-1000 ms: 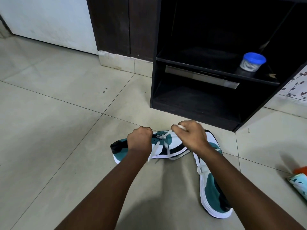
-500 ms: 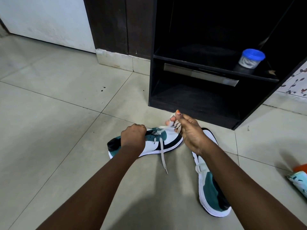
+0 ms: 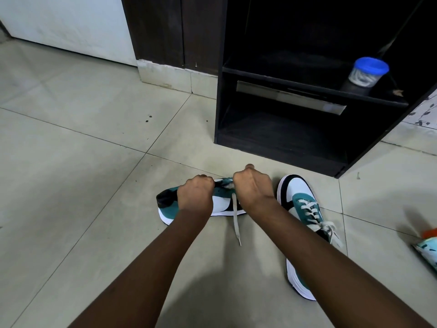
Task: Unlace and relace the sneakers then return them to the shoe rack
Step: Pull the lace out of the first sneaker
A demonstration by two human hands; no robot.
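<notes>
Both hands have drawn close together over the left sneaker (image 3: 201,204) on the floor: the right hand (image 3: 251,189) has dropped, its grip apparently pinching lace (image 3: 235,216) at the eyelets, while the left hand (image 3: 195,194) clasps the collar. Lacing continues; the right sneaker (image 3: 300,197) lies tied before the shoe rack (image 3: 279,147).

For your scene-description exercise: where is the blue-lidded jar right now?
In the head view, the blue-lidded jar stands upper right, on the shoe rack's middle shelf near its right end.
</notes>
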